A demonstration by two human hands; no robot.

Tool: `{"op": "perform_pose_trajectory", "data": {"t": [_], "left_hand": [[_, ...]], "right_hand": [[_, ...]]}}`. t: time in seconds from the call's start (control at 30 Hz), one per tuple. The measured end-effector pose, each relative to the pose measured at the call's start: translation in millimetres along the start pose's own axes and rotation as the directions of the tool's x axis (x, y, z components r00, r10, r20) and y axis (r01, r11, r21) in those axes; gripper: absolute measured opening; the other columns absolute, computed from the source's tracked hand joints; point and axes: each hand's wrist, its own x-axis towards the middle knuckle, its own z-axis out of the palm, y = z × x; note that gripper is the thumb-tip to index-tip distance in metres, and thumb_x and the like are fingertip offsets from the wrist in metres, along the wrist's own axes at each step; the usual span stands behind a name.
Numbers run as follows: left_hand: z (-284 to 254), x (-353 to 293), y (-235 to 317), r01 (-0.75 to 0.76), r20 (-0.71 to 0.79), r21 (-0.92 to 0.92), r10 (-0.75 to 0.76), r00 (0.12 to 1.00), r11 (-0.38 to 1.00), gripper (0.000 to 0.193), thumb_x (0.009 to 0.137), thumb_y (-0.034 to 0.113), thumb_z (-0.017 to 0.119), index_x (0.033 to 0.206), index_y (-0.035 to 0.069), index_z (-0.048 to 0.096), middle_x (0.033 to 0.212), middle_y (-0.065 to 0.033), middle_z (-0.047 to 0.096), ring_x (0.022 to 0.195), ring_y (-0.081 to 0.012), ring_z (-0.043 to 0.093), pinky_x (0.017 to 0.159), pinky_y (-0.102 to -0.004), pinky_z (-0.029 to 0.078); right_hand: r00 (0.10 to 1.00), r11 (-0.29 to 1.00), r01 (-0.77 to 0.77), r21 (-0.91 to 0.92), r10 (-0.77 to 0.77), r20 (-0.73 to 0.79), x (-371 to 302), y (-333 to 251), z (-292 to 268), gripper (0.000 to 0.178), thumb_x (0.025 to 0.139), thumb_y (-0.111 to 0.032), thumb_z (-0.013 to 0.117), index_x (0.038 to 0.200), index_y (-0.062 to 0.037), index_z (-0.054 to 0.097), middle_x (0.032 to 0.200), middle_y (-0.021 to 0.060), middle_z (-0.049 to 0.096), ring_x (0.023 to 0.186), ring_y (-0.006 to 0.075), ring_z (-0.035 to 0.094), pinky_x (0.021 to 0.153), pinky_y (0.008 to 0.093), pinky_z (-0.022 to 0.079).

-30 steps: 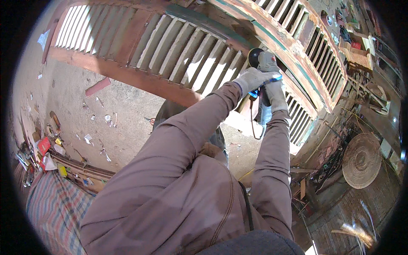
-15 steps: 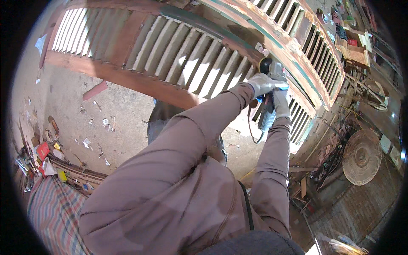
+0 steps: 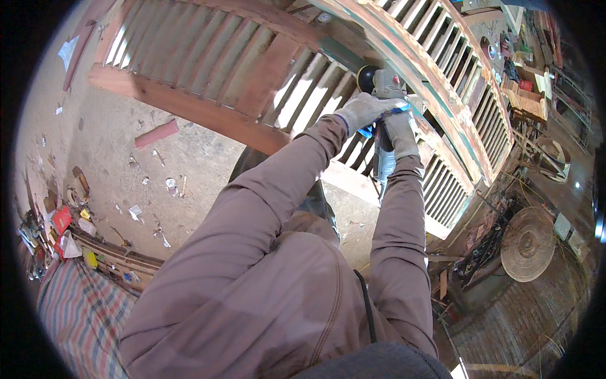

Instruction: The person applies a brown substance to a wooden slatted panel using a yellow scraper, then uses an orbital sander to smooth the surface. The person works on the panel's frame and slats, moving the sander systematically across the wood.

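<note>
Both of my hands wear pale work gloves and grip an angle grinder [image 3: 383,163]. My left hand [image 3: 366,110] is closed near its head, beside a bright blue part. My right hand [image 3: 401,135] wraps the body farther back. The grinder's round disc [image 3: 365,79], dark with a yellowish face, rests at or close to the green-painted edge [image 3: 339,53] of a slatted wooden shutter [image 3: 189,108]; contact is hard to make out. Bare reddish wood shows along most of this shutter's frame. Sunlight falls on some slats.
Another slatted frame [image 3: 429,79], with patches of green paint, lies along the right of the shutter. A reddish wood offcut [image 3: 156,133] and scraps litter the floor. At right is a round fan guard [image 3: 529,244]; striped cloth [image 3: 85,319] lies at lower left.
My hands and the grinder have moved left and slightly away from me. The near shutter appears farther right in the view, which has also shifted a little.
</note>
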Motion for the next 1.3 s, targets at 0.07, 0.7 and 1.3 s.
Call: {"op": "perform_pose_trajectory", "data": {"t": [0.07,0.7,1.3], "left_hand": [[-26,-6,2,0.013,0.025,-0.065,-0.012,1.000,0.998,0.079,0.078,0.064,0.084,0.112,-0.006,0.074,0.096,-0.0090,0.073,0.080,-0.0150,0.070,0.070,-0.0282,0.057],[-14,-2,2,0.072,0.013,-0.033,-0.072,0.997,0.997,0.080,0.077,0.064,0.085,0.113,-0.007,0.074,0.103,-0.0125,0.075,0.087,-0.0178,0.073,0.072,-0.0305,0.059],[0,23,-16,-0.043,0.051,-0.032,0.044,0.998,0.999,0.088,0.075,0.071,0.082,0.111,-0.009,0.076,0.097,-0.0154,0.075,0.080,-0.0204,0.072,0.069,-0.0345,0.058]], "right_hand": [[1.000,1.000,0.016,-0.019,-0.015,0.023,7,-28,14,0.047,0.093,-0.041,0.066,0.124,-0.0061,0.070,0.110,0.0179,0.076,0.095,0.0317,0.073,0.083,0.0436,0.057],[0.992,0.989,-0.125,-0.083,0.125,-0.015,3,-1,14,0.057,0.087,-0.044,0.070,0.130,-0.0059,0.070,0.123,0.0221,0.074,0.115,0.0353,0.072,0.094,0.0434,0.056],[0.994,0.991,-0.026,-0.132,0.012,-0.110,5,26,12,0.047,0.089,-0.041,0.068,0.120,-0.0059,0.074,0.120,0.0194,0.075,0.110,0.0362,0.073,0.091,0.0446,0.056]]}}
